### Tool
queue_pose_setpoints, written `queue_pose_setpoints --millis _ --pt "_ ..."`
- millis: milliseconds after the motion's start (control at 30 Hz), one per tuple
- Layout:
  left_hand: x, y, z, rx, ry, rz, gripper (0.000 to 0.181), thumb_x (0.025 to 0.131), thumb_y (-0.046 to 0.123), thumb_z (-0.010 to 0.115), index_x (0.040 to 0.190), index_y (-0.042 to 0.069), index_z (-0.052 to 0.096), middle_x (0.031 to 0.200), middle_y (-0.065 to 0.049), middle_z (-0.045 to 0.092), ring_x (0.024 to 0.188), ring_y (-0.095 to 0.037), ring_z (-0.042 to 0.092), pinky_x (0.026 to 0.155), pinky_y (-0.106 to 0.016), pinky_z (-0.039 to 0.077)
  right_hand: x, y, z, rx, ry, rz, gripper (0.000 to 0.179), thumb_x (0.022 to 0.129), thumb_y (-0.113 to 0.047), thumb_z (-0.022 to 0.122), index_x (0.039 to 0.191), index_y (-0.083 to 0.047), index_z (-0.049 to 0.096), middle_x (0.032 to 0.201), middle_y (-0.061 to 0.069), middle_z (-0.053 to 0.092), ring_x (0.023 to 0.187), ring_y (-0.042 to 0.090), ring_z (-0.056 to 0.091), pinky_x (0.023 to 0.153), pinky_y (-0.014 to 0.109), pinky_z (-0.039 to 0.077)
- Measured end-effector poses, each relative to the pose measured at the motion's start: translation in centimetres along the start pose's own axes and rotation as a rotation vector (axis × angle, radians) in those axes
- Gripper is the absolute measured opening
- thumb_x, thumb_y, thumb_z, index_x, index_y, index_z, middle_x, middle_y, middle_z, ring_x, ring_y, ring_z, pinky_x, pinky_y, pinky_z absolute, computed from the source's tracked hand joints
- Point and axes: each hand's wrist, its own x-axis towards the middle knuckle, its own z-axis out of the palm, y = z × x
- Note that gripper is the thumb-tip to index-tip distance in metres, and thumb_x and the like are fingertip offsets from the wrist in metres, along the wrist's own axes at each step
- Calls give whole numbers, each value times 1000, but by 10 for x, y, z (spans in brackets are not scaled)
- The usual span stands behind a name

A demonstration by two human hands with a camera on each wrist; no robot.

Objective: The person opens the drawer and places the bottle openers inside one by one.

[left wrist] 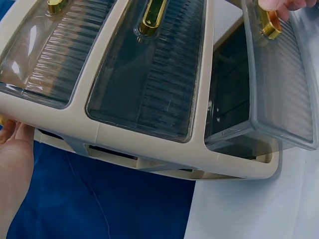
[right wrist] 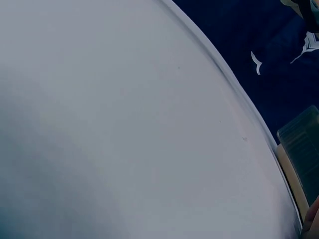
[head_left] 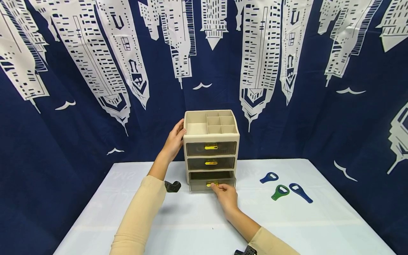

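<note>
A cream desktop organizer (head_left: 211,138) with smoky clear drawers and gold handles stands at the back middle of the table. My left hand (head_left: 173,142) rests against its left side, fingers stretched along the wall; in the left wrist view part of this hand (left wrist: 15,162) shows at the left edge. With thumb and fingers, my right hand (head_left: 227,199) pinches the gold handle (head_left: 208,184) of the bottom drawer (head_left: 197,185). That drawer stands partly pulled out, and no contents show inside it. The middle drawer (head_left: 196,163) and top drawer (head_left: 195,149) are closed.
To the right on the white table (head_left: 197,219) lie a small blue bottle opener (head_left: 264,179), a green bottle opener (head_left: 276,195) and a longer blue bottle opener (head_left: 305,196). A dark blue curtain (head_left: 165,117) with white building prints hangs right behind the organizer.
</note>
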Motion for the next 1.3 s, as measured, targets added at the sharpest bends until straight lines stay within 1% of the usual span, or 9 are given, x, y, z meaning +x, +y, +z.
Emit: queue_pose_setpoints --millis 233,400,567,733,867,933,1067,1300 --pt "-1 0 0 -14 3 3 56 114 10 38 166 9 18 169 -14 20 151 -29 26 117 -52 31 -10 -2 -4 37 -40 27 33 91 -30 82 93 2 74 73 0 61 65 12 52 54 24 43" --pt "0 0 1 -14 -7 9 56 114 10 37 166 7 16 169 -15 19 152 -30 24 117 -54 30 -16 -3 -7 32 -57 15 35 92 -30 82 95 3 73 75 2 63 64 12 53 53 23 44" --pt "0 0 1 -16 -2 8 56 114 11 39 166 8 18 168 -15 21 151 -29 26 117 -53 31 -21 -3 -8 30 -61 3 34 92 -30 81 93 3 73 73 1 62 64 12 52 53 23 43" --pt "0 -1 1 -15 4 -4 56 114 12 39 166 9 19 168 -14 21 151 -28 27 117 -51 31 -25 -3 -10 37 -72 11 33 93 -29 81 92 2 72 73 2 62 64 12 51 53 22 42" --pt "-1 -1 0 -26 8 2 56 114 11 39 166 8 18 168 -16 20 152 -31 25 117 -53 30 -26 -3 -10 49 -83 21 33 93 -30 81 92 2 72 73 2 62 64 12 50 53 22 41" --pt "-1 0 0 -27 3 5 56 114 11 38 166 7 17 169 -16 20 152 -31 25 117 -53 30 -26 -2 -10 46 -77 12 33 93 -30 81 91 2 72 73 1 62 64 12 51 53 23 42" --pt "-1 0 1 -21 0 1 56 114 11 38 166 8 17 169 -15 19 152 -30 24 117 -53 30 -27 -2 -10 42 -74 31 32 93 -30 81 90 0 72 72 0 61 63 11 50 53 23 41" --pt "0 1 1 -24 2 4 56 114 11 39 166 8 18 169 -14 21 151 -29 27 116 -52 32 -33 -4 -14 42 -111 37 33 94 -31 80 90 0 72 67 2 59 58 11 47 49 22 38"
